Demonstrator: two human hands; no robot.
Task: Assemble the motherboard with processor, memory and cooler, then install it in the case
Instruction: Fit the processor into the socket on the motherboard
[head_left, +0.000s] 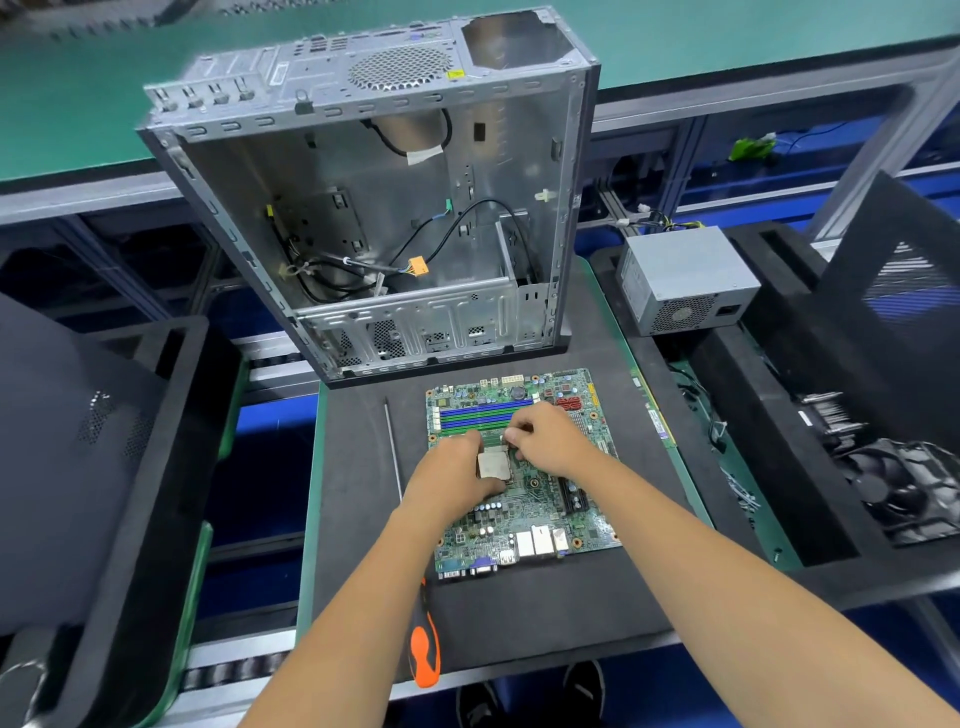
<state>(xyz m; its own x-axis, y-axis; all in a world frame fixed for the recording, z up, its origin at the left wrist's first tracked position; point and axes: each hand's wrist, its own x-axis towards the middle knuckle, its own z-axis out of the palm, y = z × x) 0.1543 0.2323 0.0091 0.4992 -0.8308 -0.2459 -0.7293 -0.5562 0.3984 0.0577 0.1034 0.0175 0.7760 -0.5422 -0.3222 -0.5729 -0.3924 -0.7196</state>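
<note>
Both hands work at the middle of the motherboard (524, 467), which lies flat on the dark surface (519, 618) just in front of the open case (384, 208). The left hand (457, 467) pinches the processor (492, 464) by its edges, holding it at the socket; the right hand (550, 441) has its fingers curled at the socket's far edge (on the retention lever or frame, I judge, though that part is hidden). This looks like the processor step, with memory and cooler yet to come. Next the chip must drop squarely into the socket without force, then be latched. A screwdriver (425, 649) lies near the front edge, a power supply (685, 280) to the right.
</note>
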